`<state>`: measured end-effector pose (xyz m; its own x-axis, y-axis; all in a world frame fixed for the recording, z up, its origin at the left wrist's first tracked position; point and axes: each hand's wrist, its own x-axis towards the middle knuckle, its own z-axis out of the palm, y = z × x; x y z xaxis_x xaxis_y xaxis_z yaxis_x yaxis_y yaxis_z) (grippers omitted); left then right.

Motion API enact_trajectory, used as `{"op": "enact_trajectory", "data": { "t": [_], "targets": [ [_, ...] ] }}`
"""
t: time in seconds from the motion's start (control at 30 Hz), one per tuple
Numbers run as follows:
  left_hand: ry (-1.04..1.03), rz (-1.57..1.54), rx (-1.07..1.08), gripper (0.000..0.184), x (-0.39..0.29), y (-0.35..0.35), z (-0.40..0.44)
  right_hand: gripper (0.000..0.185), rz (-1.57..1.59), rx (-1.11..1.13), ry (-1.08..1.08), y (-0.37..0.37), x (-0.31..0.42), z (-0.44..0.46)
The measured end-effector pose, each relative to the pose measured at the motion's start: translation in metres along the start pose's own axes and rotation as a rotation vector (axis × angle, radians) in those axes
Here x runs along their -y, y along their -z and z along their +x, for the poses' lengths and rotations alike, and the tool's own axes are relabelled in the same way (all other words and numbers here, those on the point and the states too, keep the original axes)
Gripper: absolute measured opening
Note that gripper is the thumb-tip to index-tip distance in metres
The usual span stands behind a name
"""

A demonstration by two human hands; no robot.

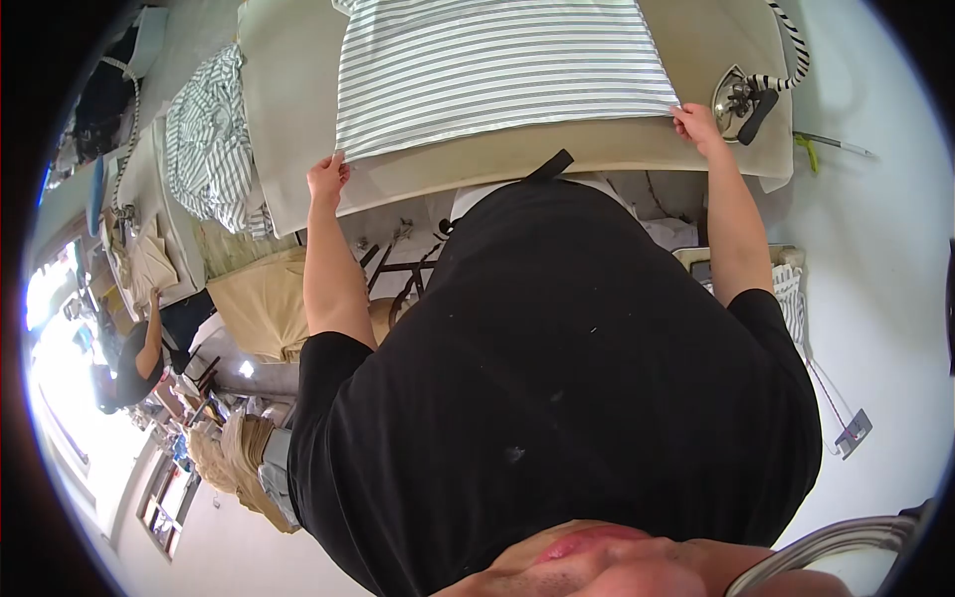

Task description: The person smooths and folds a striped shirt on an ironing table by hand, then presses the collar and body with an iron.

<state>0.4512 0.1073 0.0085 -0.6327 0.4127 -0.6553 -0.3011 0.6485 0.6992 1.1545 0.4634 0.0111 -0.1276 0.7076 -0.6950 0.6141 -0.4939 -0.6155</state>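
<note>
A white shirt-like garment with grey stripes (497, 75) lies spread flat on the padded ironing table (284, 90). My left hand (328, 179) pinches its near left corner, fingers closed on the hem. At the opposite end of that hem, my right hand (696, 127) grips the near right corner. The hem runs almost straight between both hands, close to the table's front edge. Just right of my right hand rests a metal iron (733, 104) with a black handle and a black-and-white striped cord (799, 50). The garment's top runs out of view.
A crumpled heap of striped cloth (211, 134) lies left of the table. Tan fabric (264, 303) hangs below it. Farther left, a co-worker (139, 363) reaches to beige cloth (149, 261) on another table. A white wall (880, 249) bounds the right side.
</note>
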Motion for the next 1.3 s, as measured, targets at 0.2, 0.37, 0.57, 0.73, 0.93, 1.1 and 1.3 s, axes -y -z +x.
{"op": "enact_trajectory", "data": {
  "t": [0.2, 0.37, 0.57, 0.73, 0.93, 1.1, 1.3],
  "targets": [
    [0.022, 0.092, 0.029, 0.025, 0.015, 0.006, -0.028, 0.027, -0.077, 0.058, -0.022, 0.013, -0.017, -0.016],
    [-0.002, 0.108, 0.052, 0.025, 0.028, 0.010, -0.049, 0.028, -0.142, 0.090, -0.020, 0.019, -0.028, -0.033],
    [-0.020, 0.170, 0.054, 0.027, 0.046, 0.014, -0.058, 0.028, -0.077, 0.106, -0.083, 0.016, -0.042, -0.045],
    [-0.083, 0.353, 0.032, 0.029, 0.051, 0.005, -0.056, 0.028, -0.088, 0.041, -0.064, 0.001, -0.057, -0.043],
    [-0.422, 0.879, -0.165, 0.030, 0.044, -0.005, -0.059, 0.027, -0.637, -0.212, 0.207, -0.011, -0.050, -0.048],
    [-0.916, 1.002, -0.180, 0.031, 0.017, -0.052, -0.101, 0.028, -0.743, -0.327, 0.591, -0.055, 0.008, -0.080],
    [-1.303, 0.873, 0.495, 0.016, 0.027, -0.195, -0.137, 0.018, -0.791, 0.264, 0.925, -0.194, 0.069, -0.097]
  ]
}}
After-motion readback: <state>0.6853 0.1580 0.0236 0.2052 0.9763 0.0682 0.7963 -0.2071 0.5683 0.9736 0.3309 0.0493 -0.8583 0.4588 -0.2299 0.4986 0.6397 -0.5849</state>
